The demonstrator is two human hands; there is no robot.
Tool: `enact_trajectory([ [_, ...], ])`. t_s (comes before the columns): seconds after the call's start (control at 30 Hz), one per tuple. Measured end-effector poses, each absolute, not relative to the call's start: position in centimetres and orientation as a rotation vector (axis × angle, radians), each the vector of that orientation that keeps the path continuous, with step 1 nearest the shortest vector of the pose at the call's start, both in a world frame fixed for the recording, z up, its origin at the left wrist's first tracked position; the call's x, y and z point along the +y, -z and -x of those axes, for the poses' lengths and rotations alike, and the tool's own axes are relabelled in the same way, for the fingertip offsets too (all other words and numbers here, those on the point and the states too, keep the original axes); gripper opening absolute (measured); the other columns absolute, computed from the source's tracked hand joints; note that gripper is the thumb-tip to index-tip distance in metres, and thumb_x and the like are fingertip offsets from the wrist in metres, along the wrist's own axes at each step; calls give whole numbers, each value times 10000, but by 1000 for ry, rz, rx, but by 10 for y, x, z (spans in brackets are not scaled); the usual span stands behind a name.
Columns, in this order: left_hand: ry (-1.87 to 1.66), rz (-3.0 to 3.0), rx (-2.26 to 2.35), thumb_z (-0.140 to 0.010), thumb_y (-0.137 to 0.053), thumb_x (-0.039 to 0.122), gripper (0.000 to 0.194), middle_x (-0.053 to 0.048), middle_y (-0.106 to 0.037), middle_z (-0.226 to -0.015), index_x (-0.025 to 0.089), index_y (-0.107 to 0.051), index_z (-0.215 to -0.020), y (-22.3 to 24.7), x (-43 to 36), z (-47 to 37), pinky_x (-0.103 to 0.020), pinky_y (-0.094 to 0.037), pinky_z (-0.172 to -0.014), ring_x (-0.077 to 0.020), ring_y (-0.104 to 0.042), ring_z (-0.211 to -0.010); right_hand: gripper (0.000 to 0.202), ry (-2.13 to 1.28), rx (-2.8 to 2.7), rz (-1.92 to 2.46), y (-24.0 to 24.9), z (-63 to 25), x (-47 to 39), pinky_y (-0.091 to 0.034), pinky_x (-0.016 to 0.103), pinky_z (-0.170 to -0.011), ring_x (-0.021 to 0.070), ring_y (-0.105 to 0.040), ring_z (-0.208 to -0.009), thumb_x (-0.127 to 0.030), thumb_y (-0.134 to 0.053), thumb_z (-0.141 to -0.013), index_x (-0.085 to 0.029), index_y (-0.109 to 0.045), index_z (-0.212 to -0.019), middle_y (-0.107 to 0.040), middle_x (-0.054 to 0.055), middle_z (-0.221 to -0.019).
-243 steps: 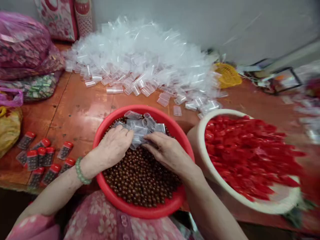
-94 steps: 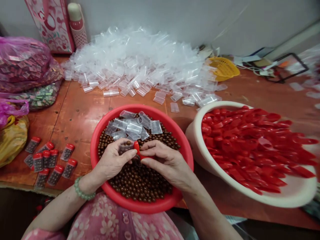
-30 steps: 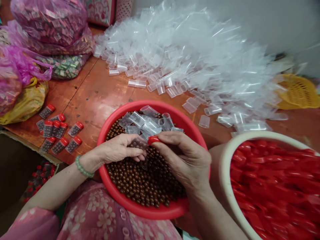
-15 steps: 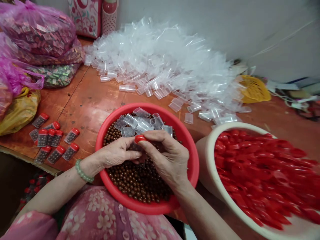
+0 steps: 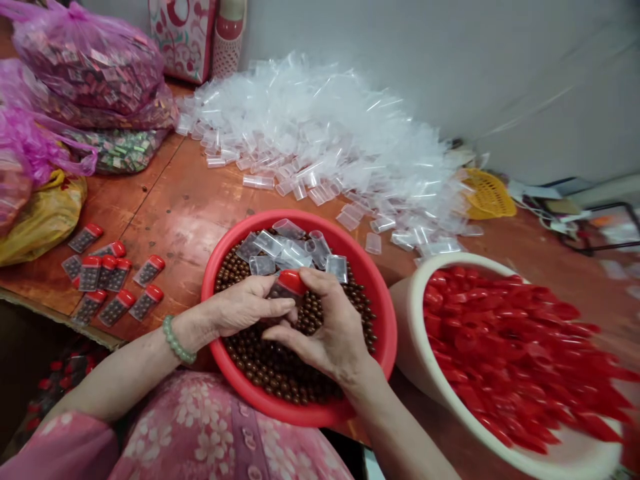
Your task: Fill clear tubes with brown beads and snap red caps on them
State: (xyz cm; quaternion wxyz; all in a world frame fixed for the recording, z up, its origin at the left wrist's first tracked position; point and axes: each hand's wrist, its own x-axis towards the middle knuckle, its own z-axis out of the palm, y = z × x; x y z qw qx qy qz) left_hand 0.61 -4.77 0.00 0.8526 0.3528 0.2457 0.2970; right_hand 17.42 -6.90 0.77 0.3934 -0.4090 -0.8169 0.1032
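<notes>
My left hand (image 5: 245,307) holds a small clear container (image 5: 286,287) of dark beads with a red cap on its end. My right hand (image 5: 330,327) is beside it, the index finger touching the cap and the thumb spread away below. Both hands are over a red basin (image 5: 213,363) of glossy brown beads (image 5: 270,373). Empty clear plastic cases (image 5: 295,253) lie on the beads at the basin's far side. On the table to the left rest several filled, red-capped containers (image 5: 117,307). A white tub (image 5: 417,300) full of red plastic caps (image 5: 500,347) stands at the right.
A large heap of clear cases (image 5: 325,127) covers the back of the table. Pink plastic bags (image 5: 90,60) of small pieces and a yellow bag (image 5: 45,220) sit at the left. Behind the tub is a yellow basket (image 5: 490,193). More red-capped containers (image 5: 55,380) show below the table edge.
My right thumb has come off the red cap and moved down, leaving the index finger at it. The capped container now shows more plainly in my left hand. The view has shifted slightly.
</notes>
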Motion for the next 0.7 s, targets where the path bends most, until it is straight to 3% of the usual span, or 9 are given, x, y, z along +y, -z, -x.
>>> enact_trajectory([
  [0.07, -608, -661, 474, -671, -805, 460, 415, -13, -599, -735, 113, -602, -775, 0, -48, -7, -241, -443, -660, -105, -580, -672, 811, -153, -2159, 1036, -7, -174, -69, -563, 477, -829, 320, -632, -1040, -539, -762, -710, -164, -410, -1337, -627, 162, -1124],
  [0.23, -639, -585, 450, -660, -819, 448, 402, -18, -605, -713, 107, -621, -737, 1, -52, -11, -241, -442, -706, -103, -567, -683, 653, 69, -2177, 1075, -6, -169, -70, -568, 464, -777, 302, -643, -970, -339, -691, -759, -142, -417, -1318, -634, 155, -1068],
  [0.4, -634, -596, 412, -665, -812, 455, 408, -17, -585, -701, 101, -616, -725, 0, -55, -14, -233, -428, -677, -99, -550, -660, 619, 144, -2099, 1089, -5, -166, -74, -575, 450, -748, 292, -643, -925, -297, -673, -713, -148, -450, -1270, -630, 139, -1027],
  [0.6, -689, -581, 441, -676, -807, 431, 389, -12, -567, -701, 107, -598, -722, -2, -59, -18, -231, -405, -665, -93, -523, -650, 618, 0, -2071, 1156, -7, -164, -77, -579, 412, -731, 268, -647, -902, -261, -671, -709, -159, -440, -1273, -609, 129, -1044],
  [0.7, -736, -566, 460, -699, -780, 443, 384, -8, -554, -692, 111, -589, -725, -4, -64, -23, -229, -388, -645, -90, -502, -638, 643, -134, -1982, 1229, -6, -161, -83, -569, 342, -624, 203, -637, -752, -251, -672, -709, -194, -425, -1299, -601, 86, -1009],
])
